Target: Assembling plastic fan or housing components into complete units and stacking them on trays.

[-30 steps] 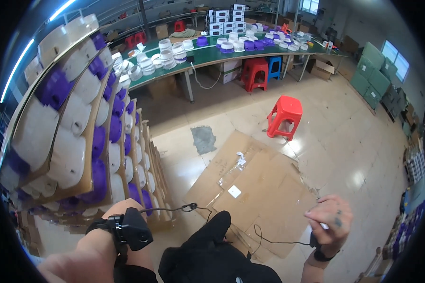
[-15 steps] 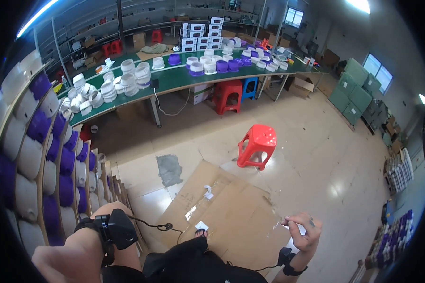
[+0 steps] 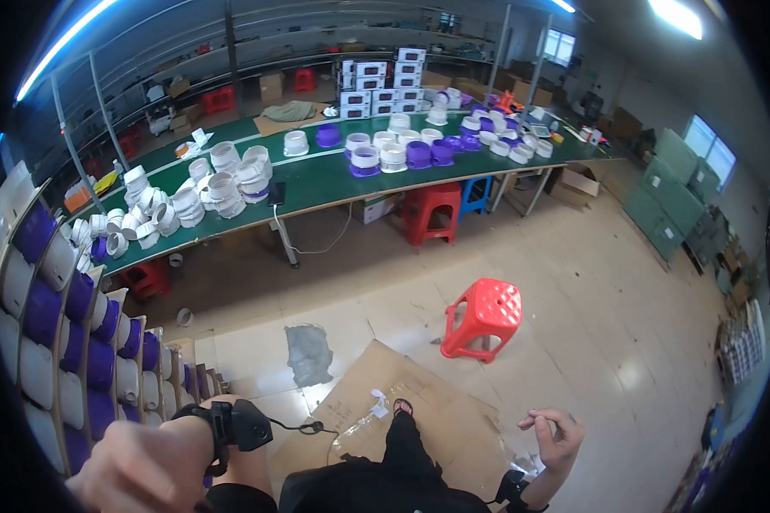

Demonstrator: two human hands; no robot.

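View has shifted forward: red stool [image 3: 486, 318] sits lower in frame, desk [image 3: 334, 177] shows more fully, so its parts are nearer. Layered white and purple housings [image 3: 100, 366] stand at left, beside left hand [image 3: 141, 466]: blurred, knuckles forward, grip contents cannot be told. Right hand [image 3: 560, 438] raised over cardboard's [image 3: 441, 389] right side, wrist bent; grip slightly apart, nothing visible between.

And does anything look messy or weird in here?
Yes, a few things. One white ring lies on the floor by the green table, while many similar ones sit on top. At the table's left end, some white rings are tumbled on their sides, not stacked. The grey patch doesn't match the pale floor.
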